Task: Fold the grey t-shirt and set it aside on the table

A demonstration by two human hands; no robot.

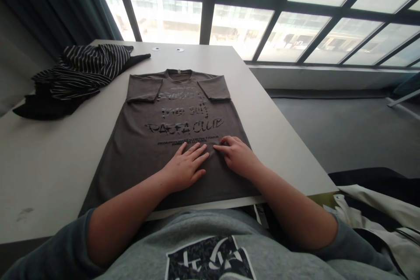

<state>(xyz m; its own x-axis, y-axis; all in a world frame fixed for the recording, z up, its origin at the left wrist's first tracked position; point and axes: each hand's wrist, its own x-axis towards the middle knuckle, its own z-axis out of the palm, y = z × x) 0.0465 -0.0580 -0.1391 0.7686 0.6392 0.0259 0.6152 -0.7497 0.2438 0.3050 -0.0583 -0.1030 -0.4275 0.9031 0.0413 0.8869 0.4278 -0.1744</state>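
A dark grey-brown T-shirt (131,157) lies flat on the white table, collar toward the window and hem toward me. Its short sleeves are folded inward over the chest, and dark lettering runs across the front. Below the lettering, my left hand (185,168) rests palm down on the fabric with its fingers spread. My right hand (239,155) is just to the right of it, fingertips touching the shirt. One of its fingers points left and the others are partly bent. Nothing shows between the fingers of either hand.
A striped black-and-white garment with black cloth (87,70) is heaped on the table (42,162) at the left. Two white round pieces (180,50) sit by the far edge. Pale and dark clothes (374,214) lie at the lower right. Large windows stand beyond.
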